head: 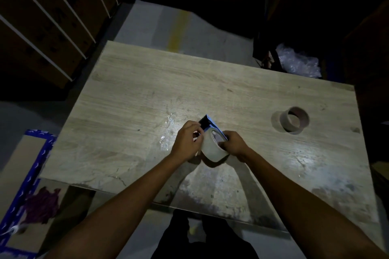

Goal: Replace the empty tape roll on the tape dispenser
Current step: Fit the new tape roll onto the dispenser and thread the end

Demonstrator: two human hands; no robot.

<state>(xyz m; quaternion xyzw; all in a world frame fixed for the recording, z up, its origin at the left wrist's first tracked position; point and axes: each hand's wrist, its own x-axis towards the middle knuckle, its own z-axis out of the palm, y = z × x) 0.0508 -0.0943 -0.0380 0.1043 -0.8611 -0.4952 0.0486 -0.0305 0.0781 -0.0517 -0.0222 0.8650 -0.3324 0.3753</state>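
**Both hands closed on roll and dispenser**

Gripping from either side, the two hands held the work just above the middle of the wooden table (210, 82). The left hand (188, 140) had its fingers curled in against the left side of the blue tape dispenser (211, 124), beside that tool's dark end. Exactly what its fingertips pinched was too small and dim to tell. The right hand (234, 144) clasped the right side of the pale tape roll (212, 150), with its thumb lying at the rim of the roll's core. The roll sat between the two hands, tilted, its open core turned up and to the right. It lay against the dispenser, whose blue body stuck out beyond it on the far side.

Well apart to the right, a brown empty roll (294, 120) stood on the tabletop with nothing touching it.

Beyond the table's far right corner lay crumpled bubble wrap (299, 62). Cardboard boxes (42, 27) stood stacked at the left, and a purple cloth (42, 204) lay on the floor.
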